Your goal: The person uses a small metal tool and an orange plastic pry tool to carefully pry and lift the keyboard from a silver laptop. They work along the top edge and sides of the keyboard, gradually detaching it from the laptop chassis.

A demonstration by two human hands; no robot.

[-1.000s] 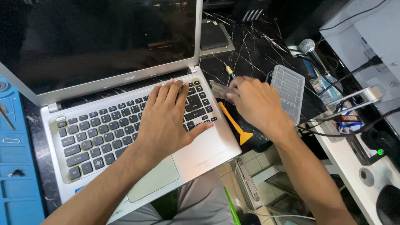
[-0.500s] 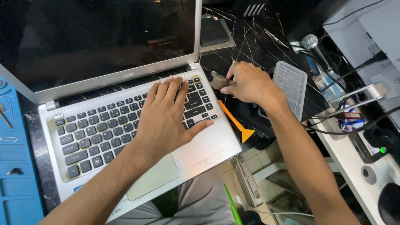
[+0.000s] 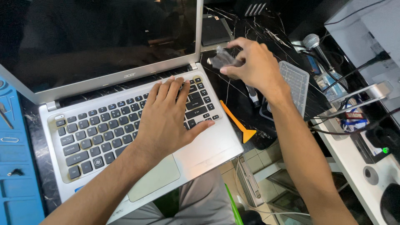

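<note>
Your left hand [image 3: 166,121]: fingers flat, spread, released, palm down on dark keys of silver laptop [image 3: 208,150], thumb splayed toward 3 o'clock over smooth palm rest. Forearm runs toward 7 o'clock.

Your right hand [image 3: 254,66]: fingertips pinch small clear, blurred object [image 3: 221,60], kind unclear, held above black marbled desk [image 3: 250,29] just off laptop's hinge corner, at 1 o'clock from left hand. Forearm trails toward 5 o'clock.

Orange plastic pry tool [image 3: 237,123], flat, wedge-tipped, lies beside laptop's right edge. Clear ribbed plastic tray [image 3: 296,83] at 3 o'clock. Blue mat [image 3: 16,166] at 9 o'clock.
</note>
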